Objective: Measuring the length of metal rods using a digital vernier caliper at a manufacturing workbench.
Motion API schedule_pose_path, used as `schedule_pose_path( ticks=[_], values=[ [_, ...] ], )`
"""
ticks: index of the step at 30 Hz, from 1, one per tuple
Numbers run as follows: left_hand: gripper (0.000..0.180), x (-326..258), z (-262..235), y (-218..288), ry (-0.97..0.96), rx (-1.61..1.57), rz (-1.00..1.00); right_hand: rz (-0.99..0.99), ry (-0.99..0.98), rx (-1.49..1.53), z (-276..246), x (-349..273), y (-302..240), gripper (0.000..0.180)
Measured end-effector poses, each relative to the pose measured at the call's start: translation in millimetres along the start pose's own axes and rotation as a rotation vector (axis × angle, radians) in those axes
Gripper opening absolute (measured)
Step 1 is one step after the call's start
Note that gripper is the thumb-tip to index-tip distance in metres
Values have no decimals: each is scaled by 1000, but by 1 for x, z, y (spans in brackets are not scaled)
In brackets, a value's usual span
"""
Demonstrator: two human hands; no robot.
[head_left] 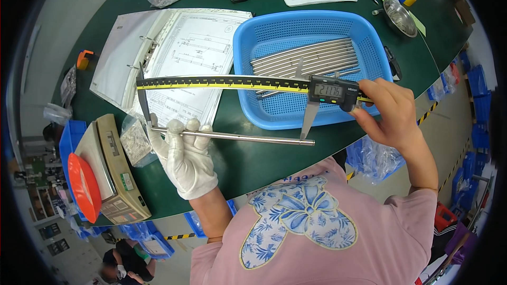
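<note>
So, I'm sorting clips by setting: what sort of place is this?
Probably a factory inspection area: a digital caliper is held to a metal rod, more rods lie in a blue basket, and a binder shows technical drawings.

Green table (251, 166), pale floor (446, 126), yellow-and-black floor tape (181, 236)

L hand (186, 163) gloved, fingers (175, 128) curled; R hand (390, 110) bare, thumb (368, 125) opp. fingers, R arm (421, 163) bent.

The rod (253, 138) was smooth, glossy metal.
The basket (317, 15) looked like plastic, the glove (189, 168) matt cloth.
</note>
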State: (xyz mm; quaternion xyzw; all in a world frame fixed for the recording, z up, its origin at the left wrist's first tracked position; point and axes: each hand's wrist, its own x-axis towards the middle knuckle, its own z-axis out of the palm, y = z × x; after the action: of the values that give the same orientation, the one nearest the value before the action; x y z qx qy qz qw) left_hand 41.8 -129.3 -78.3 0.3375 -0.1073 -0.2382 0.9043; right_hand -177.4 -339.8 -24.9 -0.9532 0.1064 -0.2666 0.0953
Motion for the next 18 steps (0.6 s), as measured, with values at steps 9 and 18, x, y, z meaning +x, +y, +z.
schedule_pose_path(
  ticks=[9, 18],
  values=[
    [46, 2, -3, -2, -23, 4, 4, 12, 1, -8, 1, 0, 1, 31],
    [41, 3, -9, -2, -162, -4, -3, 33, 10, 5, 8, -5, 2, 29]
  ],
)
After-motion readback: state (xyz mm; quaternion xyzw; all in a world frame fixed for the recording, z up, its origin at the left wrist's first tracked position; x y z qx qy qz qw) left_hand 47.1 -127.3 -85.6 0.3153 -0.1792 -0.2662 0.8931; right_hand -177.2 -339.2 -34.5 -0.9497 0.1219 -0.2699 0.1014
